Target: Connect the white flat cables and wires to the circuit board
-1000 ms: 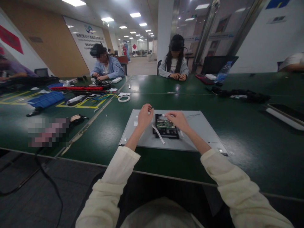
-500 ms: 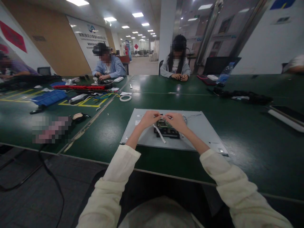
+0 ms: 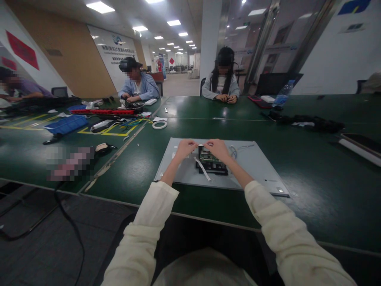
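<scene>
A flat grey panel lies on the green table, bearing a black frame with a green circuit board on it. My left hand is at the board's upper left corner, fingers pinched together. Over the board's upper edge is my right hand, its fingertips also closed. A small pale piece shows between the two hands; whatever each holds is too small to make out. One white flat cable runs from the frame's left side towards the front. Thin wires lie right of my right hand.
At the left are a blue tray, a red strip, coloured wires and a white ring. A bottle and black cables lie right. Several people sit around the green table.
My left and right hands have moved slightly apart, showing more of the board and the pale piece between them. The view has shifted a little.
</scene>
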`<state>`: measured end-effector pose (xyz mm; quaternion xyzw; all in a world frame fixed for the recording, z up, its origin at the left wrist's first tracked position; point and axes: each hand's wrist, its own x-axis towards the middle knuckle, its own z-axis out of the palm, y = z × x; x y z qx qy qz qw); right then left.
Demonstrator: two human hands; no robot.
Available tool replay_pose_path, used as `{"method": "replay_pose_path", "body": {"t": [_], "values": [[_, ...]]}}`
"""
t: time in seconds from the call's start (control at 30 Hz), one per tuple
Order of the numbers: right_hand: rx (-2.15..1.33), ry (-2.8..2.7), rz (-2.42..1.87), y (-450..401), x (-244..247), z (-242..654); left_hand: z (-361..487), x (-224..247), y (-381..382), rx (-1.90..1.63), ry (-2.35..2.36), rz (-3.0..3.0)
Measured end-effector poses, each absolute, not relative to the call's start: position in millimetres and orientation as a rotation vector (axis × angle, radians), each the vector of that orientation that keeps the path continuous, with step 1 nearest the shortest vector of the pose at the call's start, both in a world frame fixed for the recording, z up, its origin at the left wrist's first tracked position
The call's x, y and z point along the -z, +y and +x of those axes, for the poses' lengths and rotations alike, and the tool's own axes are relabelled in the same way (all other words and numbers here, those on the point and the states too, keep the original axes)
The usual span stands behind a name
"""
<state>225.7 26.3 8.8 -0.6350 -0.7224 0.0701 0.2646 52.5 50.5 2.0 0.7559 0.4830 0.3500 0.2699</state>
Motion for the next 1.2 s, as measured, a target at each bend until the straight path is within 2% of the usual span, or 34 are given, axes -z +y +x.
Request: {"method": "replay_pose_path", "body": {"t": [0.2,0.6,1.2], "values": [[-0.192,-1.938,-1.798,34.1,7.5,232.0,52.2,9.9,54.4,-0.863,1.377,1.992],[-0.28,-1.887,-1.867,40.1,13.9,233.4,58.8,15.9,50.5,-0.899,1.57,2.312],[-0.409,-1.876,-1.767,43.1,17.7,239.1,57.5,9.4,41.9,-0.698,1.736,2.444]]}}
